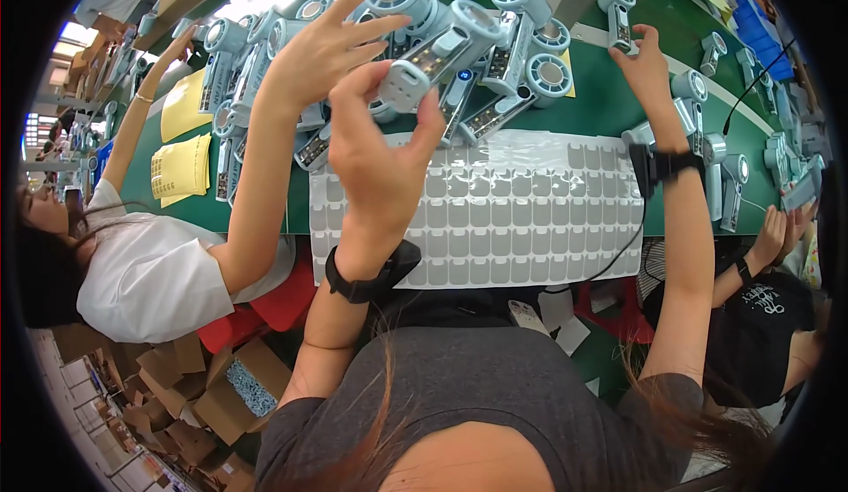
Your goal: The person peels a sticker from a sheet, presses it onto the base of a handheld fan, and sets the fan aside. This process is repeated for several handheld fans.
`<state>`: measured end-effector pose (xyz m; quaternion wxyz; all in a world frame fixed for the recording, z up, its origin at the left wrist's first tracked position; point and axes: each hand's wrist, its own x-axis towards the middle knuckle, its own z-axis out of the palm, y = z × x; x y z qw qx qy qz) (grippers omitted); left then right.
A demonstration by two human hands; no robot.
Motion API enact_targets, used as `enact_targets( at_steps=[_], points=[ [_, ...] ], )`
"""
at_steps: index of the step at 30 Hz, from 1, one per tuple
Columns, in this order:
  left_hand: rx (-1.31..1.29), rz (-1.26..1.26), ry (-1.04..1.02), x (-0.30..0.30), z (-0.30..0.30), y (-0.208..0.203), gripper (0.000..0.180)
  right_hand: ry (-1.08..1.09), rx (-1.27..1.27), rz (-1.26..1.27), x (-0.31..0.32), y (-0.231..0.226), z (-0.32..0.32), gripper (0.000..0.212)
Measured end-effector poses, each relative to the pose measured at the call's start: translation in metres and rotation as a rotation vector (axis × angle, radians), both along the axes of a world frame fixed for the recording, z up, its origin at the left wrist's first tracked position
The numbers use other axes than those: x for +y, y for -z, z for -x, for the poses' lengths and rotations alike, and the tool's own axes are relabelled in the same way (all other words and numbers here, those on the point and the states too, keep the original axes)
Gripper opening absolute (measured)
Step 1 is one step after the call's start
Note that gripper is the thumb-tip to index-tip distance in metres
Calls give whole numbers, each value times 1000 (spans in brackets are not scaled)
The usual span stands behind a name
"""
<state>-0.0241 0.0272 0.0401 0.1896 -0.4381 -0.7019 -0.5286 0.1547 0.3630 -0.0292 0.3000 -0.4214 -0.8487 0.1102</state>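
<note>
My left hand [380,156] pinches a light-blue handheld fan [442,55] by the end of its handle, raised over the pile. Its round head points away from me, and a strip of components shows along the handle. Farther right, my right hand [649,72] has its fingers on the handle end of another handheld fan [620,26]. Between my forearms lies a sheet of grey rounded labels [495,240], with some empty spots in its top row. Heaped beyond the sheet are several more handheld fans [548,77].
At left, a co-worker's hand [309,59] reaches over the pile, close to mine. Yellow sheets [181,170] lie on the green table [587,94]. More fans [733,183] stand at right, near another person's hands [777,236]. Cardboard boxes [234,390] sit on the floor.
</note>
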Motion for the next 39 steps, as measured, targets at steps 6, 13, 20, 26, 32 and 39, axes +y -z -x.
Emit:
enact_targets(
  at_steps=[6,13,20,26,32,39],
  points=[
    [106,-112,115,-12,1,7,51,-359,-58,245,-147,-21,-51,11],
    [-78,-190,311,-22,-21,8,50,-255,83,283,-174,-2,-56,17],
    [-34,-79,388,-24,-32,14,54,-264,103,358,-169,-1,-51,20],
    [-36,66,399,-27,-31,18,53,-288,132,279,-174,0,-50,18],
    [-200,-90,620,-15,-39,32,58,-307,140,323,-177,-13,-45,14],
    [-352,43,789,-24,-44,28,54,-417,460,760,-206,-76,-44,12]
  ],
)
